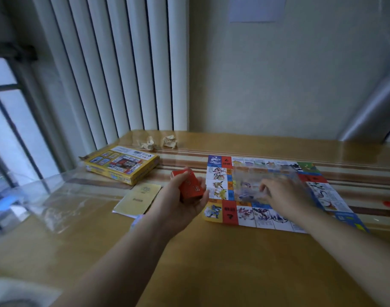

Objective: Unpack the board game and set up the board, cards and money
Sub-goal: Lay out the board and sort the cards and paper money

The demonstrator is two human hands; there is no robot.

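Board [267, 216] is lying flat on the table [211, 262], right of the yellow box [123, 163] and booklet [138, 199]. Left hand [180, 204] has its fingers curled round a red card stack [190, 187] just off the board's edge; right hand [282, 196] pinches blurry clear plastic [256, 176] over it.

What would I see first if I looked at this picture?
The bright game board on the right of the table, all coloured squares, catches the eye first, with the right hand blurred over its middle. Next is the red card stack gripped in the left hand, just left of the board. Farther left lies the yellow box.
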